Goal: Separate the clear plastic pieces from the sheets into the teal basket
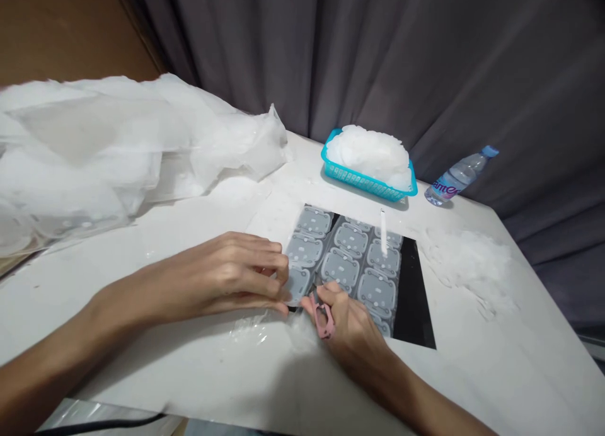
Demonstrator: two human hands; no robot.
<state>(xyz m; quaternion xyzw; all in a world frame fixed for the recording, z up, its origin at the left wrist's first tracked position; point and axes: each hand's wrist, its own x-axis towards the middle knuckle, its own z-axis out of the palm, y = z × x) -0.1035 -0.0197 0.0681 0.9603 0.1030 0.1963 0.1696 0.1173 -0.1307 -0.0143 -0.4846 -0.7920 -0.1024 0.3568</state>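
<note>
A translucent sheet of moulded rounded-square pieces lies over a black square on the white table. My left hand rests on the sheet's near left corner, fingers pressed together on its edge. My right hand is closed round small pink snips, whose tip meets the sheet's near edge beside my left fingertips.
A turquoise basket heaped with white trimmed pieces stands at the back. A water bottle lies to its right. Loose white scraps are spread at the right. A big crumpled clear plastic bag fills the left. A grey curtain hangs behind.
</note>
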